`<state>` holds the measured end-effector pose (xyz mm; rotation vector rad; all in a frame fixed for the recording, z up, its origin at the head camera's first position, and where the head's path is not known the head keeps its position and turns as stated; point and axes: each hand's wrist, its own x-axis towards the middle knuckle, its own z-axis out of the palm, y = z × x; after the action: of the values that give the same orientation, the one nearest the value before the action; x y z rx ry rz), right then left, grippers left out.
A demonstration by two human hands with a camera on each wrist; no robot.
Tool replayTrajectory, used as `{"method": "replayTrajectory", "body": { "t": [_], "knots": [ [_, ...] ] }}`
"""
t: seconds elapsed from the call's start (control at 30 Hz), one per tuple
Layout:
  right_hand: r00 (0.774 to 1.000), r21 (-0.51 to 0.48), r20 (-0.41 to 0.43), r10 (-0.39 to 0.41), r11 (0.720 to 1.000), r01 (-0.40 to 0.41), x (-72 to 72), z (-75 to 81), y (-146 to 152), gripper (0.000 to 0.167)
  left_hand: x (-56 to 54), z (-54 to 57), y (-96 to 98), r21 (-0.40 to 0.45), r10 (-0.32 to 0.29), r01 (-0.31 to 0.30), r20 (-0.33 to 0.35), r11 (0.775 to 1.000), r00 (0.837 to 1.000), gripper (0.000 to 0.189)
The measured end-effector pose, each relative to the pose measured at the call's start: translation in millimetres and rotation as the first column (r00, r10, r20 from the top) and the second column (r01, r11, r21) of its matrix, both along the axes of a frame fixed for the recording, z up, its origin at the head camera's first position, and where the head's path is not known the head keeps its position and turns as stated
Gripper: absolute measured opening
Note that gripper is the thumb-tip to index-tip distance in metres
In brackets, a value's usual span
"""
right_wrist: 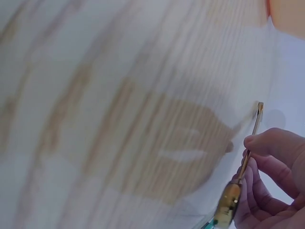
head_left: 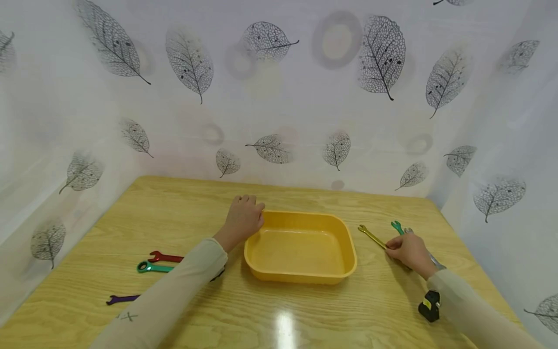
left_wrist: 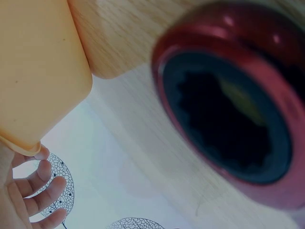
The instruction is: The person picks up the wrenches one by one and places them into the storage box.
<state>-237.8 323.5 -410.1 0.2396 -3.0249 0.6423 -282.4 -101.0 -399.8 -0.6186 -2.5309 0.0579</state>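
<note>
Gripping the far left corner of a yellow plastic basin [head_left: 301, 278] is my left hand [head_left: 244, 215]; in the left wrist view its fingers [left_wrist: 50, 195] curl at the rim, the thumb out of sight. My right hand [head_left: 410, 249] pinches a gold combination wrench [head_left: 371, 235] between thumb and fingers, right of the basin. In the right wrist view the wrench [right_wrist: 228, 202] tilts above the tabletop, its ring end nearest the camera. Beside this hand lie a green wrench [head_left: 396, 226] and a silver wrench [head_left: 436, 261], both partly hidden by it.
Left of the basin, a red wrench [head_left: 167, 257], a green ratchet wrench [head_left: 157, 267] and a purple wrench [head_left: 124, 298] lie partly under my left forearm. A red ring end [left_wrist: 214, 21] looms close in the left wrist view. Leaf-printed curtains [head_left: 279, 106] surround the wooden table [head_left: 209, 320].
</note>
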Motion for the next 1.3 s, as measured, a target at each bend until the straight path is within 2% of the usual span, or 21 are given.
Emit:
{"method": "replayTrajectory", "body": {
  "t": [0.47,0.73,1.0,1.3],
  "knots": [
    [1.000,-0.056,-0.027,0.007,0.998,-0.008,2.4,5.5,-3,0.014,-0.3,-0.7,0.1,0.005,-0.008,0.008,-0.021,1.000,1.000,0.008],
    [0.996,-0.050,-0.078,0.032,0.998,-0.036,0.3,11.8,-3,0.010,-1.6,-2.5,-0.4,0.003,-0.004,0.004,-0.030,1.000,1.000,0.008],
    [0.996,-0.069,-0.074,0.040,0.997,-0.045,-2.0,30.1,-2,0.014,-3.5,-4.6,-0.8,-0.005,-0.004,0.004,-0.042,1.000,0.999,0.009],
    [0.991,-0.035,-0.105,0.077,0.996,-0.081,-4.4,53.7,-12,0.014,-2.3,-3.4,-1.1,0.006,-0.011,0.012,-0.035,1.000,0.999,0.008]
  ]
}}
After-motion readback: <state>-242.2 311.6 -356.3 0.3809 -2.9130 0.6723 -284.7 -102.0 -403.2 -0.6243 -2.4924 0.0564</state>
